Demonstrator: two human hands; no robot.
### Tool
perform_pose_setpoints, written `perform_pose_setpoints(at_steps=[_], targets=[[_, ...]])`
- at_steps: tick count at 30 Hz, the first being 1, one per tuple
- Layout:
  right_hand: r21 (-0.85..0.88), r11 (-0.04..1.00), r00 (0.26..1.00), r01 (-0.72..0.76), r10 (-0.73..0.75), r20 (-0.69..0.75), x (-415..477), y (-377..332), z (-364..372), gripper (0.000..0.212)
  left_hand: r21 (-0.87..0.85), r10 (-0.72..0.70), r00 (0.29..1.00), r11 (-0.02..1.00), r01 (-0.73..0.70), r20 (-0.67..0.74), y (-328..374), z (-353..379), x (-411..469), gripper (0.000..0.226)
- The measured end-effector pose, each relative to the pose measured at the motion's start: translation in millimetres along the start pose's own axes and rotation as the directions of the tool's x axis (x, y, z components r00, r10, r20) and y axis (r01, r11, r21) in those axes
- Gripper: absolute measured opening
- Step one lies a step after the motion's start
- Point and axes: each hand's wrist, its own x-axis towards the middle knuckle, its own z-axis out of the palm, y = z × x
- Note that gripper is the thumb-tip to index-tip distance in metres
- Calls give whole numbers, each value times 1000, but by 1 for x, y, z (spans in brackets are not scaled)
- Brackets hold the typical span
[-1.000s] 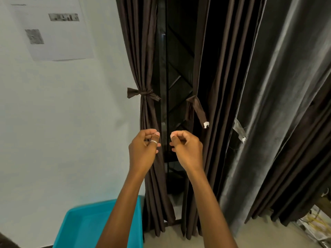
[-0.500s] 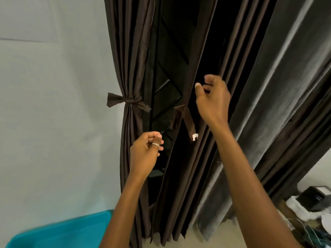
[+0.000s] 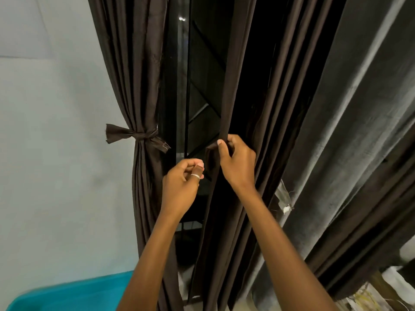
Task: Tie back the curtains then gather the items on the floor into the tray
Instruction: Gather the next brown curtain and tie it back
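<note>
dark brown curtains [image 3: 139, 86], grey velvet drape [image 3: 359, 108], teal tray [image 3: 74, 295], pale wall [image 3: 56, 153]

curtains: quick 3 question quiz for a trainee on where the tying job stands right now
1. True or false: the left curtain is already tied back with a knot.
2. What does the right hand grip? A the knot; B the edge of the middle curtain; C nothing.
3. Fill in: the ring is on the ___ hand.

Key: 1 true. 2 B. 3 left; the left hand is curled beside the right one.
</note>
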Motion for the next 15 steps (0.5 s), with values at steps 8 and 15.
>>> perform_pose_setpoints(at_steps=[8, 15], targets=[[206, 975, 994, 85, -98, 54, -32, 13, -34, 25, 196, 107, 981, 978, -74, -164, 50, 52, -26, 22], [385, 923, 968, 10, -106, 227, -58, 17, -62, 25, 311, 98, 971, 950, -27, -218, 67, 77, -45, 49]])
